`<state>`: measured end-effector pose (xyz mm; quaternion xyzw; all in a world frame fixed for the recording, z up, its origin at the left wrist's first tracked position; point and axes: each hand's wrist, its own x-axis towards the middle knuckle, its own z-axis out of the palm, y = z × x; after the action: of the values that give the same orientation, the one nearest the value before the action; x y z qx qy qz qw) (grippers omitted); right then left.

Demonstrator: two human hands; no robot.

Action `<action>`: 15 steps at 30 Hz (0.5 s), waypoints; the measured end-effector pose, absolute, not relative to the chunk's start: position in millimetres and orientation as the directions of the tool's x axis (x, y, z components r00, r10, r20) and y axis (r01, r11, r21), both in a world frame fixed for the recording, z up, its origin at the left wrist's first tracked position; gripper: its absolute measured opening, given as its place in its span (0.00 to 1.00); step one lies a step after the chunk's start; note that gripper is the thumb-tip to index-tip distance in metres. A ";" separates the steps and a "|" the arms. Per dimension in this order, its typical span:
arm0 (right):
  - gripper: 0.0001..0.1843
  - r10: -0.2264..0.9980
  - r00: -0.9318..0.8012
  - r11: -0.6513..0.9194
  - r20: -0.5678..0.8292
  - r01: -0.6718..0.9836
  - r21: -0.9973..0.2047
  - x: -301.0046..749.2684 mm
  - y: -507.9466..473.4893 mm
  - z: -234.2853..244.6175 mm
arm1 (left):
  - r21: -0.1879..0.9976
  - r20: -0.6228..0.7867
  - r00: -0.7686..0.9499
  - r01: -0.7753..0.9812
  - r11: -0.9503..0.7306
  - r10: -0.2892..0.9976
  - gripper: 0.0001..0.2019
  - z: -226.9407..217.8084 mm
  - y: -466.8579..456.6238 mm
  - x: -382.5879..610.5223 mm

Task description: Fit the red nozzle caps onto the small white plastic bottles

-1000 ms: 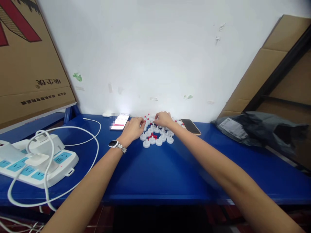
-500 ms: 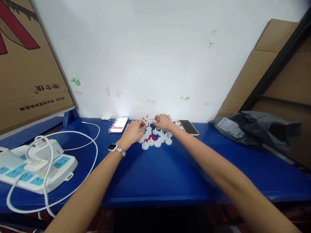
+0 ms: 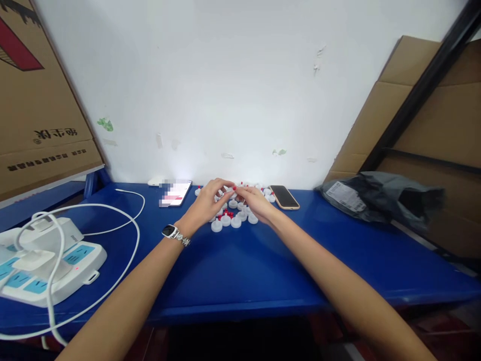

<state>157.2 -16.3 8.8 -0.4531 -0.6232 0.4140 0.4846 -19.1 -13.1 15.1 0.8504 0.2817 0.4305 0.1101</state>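
Note:
My left hand (image 3: 211, 199), with a watch on its wrist, is closed in a pinch on a white nozzle cap, mostly hidden by the fingers. My right hand (image 3: 255, 201) meets it, and its fingertips pinch a small red tip cap (image 3: 235, 188) at the top of that nozzle. Under and around both hands lie several white nozzle caps (image 3: 217, 226), wide discs with a narrow spout. Loose red tip caps (image 3: 227, 214) form a small heap among them. Behind the hands, some white caps (image 3: 199, 191) carry red tips.
A lit phone (image 3: 181, 193) lies left of the caps, a dark-screened phone (image 3: 284, 196) to their right. A power strip (image 3: 80, 273) with looping white cables takes up the left side. A grey plastic bag (image 3: 391, 200) lies at the right; cardboard (image 3: 48, 100) leans at the left.
My hands have come together over the caps, from being apart. A red tip cap now shows between their fingertips. The whole view has shifted slightly.

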 end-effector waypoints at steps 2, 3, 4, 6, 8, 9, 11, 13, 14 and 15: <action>0.20 0.971 -0.100 0.230 0.217 0.143 -0.963 154.5 -19.1 6.3 | 0.431 0.670 0.474 0.378 -0.819 0.571 0.15 14.4 -13.8 -16.7; 0.20 0.972 -0.088 0.227 0.216 0.140 -0.964 153.6 -19.7 5.6 | 0.430 0.667 0.480 0.377 -0.820 0.570 0.16 13.6 -13.7 -15.8; 0.21 0.973 -0.077 0.229 0.220 0.152 -0.961 153.1 -20.4 5.2 | 0.426 0.663 0.489 0.376 -0.823 0.567 0.18 12.9 -13.5 -15.1; 0.22 0.965 -0.052 0.261 0.256 0.239 -0.935 153.2 -22.8 5.5 | 0.406 0.658 0.507 0.386 -0.829 0.558 0.19 12.5 -13.5 -14.5; 0.22 0.939 -0.017 0.325 0.342 0.364 -0.873 154.6 -26.7 6.6 | 0.372 0.649 0.524 0.414 -0.831 0.552 0.20 14.5 -14.4 -15.3; 0.21 0.922 -0.003 0.354 0.387 0.413 -0.839 155.6 -28.7 7.3 | 0.351 0.645 0.531 0.432 -0.831 0.549 0.21 16.4 -15.3 -16.4; 0.21 0.899 -0.003 0.393 0.439 0.453 -0.801 157.2 -31.8 8.0 | 0.310 0.634 0.550 0.464 -0.830 0.545 0.22 20.9 -17.7 -19.4; 0.23 0.900 -0.039 0.407 0.433 0.427 -0.808 157.8 -32.8 8.0 | 0.276 0.614 0.572 0.491 -0.826 0.545 0.23 25.0 -19.9 -23.0; 0.25 0.904 -0.059 0.409 0.423 0.406 -0.817 157.7 -32.6 7.9 | 0.263 0.603 0.580 0.503 -0.823 0.548 0.23 26.4 -20.8 -24.6; 0.27 0.908 -0.074 0.406 0.413 0.398 -0.822 157.3 -32.1 7.6 | 0.254 0.592 0.588 0.512 -0.820 0.551 0.24 27.3 -21.4 -25.8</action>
<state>157.3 -32.1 7.6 -0.4774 -0.6840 0.2627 0.4851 -25.8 -21.4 27.3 0.8907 0.2983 0.3418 0.0284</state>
